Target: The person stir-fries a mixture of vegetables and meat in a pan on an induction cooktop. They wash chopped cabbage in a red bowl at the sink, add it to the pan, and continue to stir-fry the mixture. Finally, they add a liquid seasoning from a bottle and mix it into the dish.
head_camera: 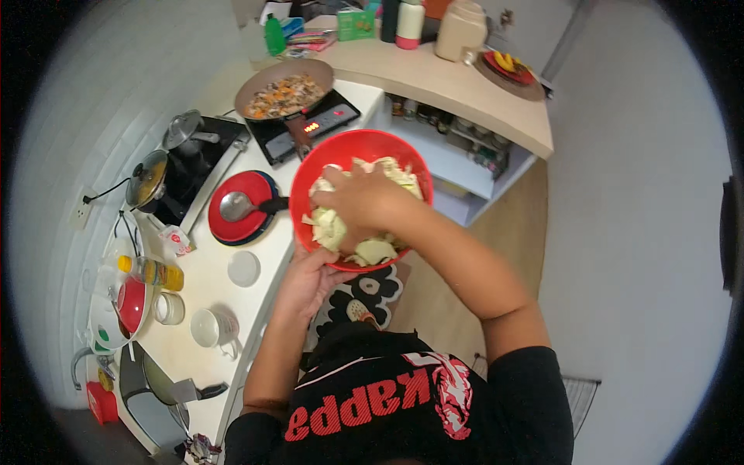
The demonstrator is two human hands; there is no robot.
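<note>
My left hand [308, 280] grips the lower rim of a red bowl [419, 157], thumb over the edge and fingers beneath. The bowl is held up off the counter and tips slightly towards me. Inside lies chopped pale-green cabbage [376, 251]. My right hand [360, 200] reaches over the rim, palm down in the cabbage with its fingers spread; what lies under the palm is hidden. Just beyond the bowl, a frying pan [244, 81] with chopped, browned food [285, 96] sits on a portable induction cooker [343, 116] with a lit display. The pan handle [298, 131] points towards the bowl.
A metal ladle [235, 207] rests on a red plate [232, 229] left of the bowl. Lidded pots [145, 180] stand on a black hob [200, 157]. Along the counter are an oil bottle [165, 274], a white mug [210, 328] and a sink [152, 415] holding a pan.
</note>
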